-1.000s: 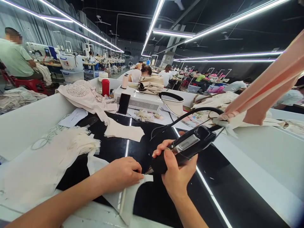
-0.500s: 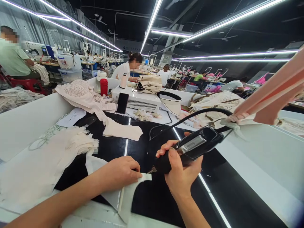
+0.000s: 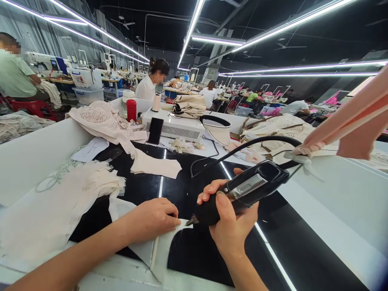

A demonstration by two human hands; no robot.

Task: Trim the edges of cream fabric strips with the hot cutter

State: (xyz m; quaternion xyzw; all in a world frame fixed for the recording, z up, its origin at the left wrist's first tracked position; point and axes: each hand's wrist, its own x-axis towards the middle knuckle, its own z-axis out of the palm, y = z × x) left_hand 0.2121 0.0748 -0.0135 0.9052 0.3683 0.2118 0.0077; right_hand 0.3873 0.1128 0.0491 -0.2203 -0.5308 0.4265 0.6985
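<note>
My right hand [image 3: 228, 224] is closed round a black corded hand tool [image 3: 242, 192], whose metal tip points down-left at the edge of a white fabric piece [image 3: 165, 248] lying on the black glossy table [image 3: 197, 190]. My left hand [image 3: 154, 218] rests on that fabric, fingers curled and pressing it down just left of the tool's tip. The tool's black cable [image 3: 257, 141] arcs up and right to pink straps [image 3: 342, 121] tied with a strip of cloth.
A stack of cream fabric pieces [image 3: 91, 182] lies at the left, another cream piece [image 3: 156, 165] further back. Behind stand a phone [image 3: 155, 130], a white machine box [image 3: 176, 125], a red flask [image 3: 131, 110] and lace garments [image 3: 100, 117]. Other people sit at sewing stations beyond.
Both hands hold nearly the same pose; the tool's tip stays at the fabric edge. A person behind the white machine box has straightened up.
</note>
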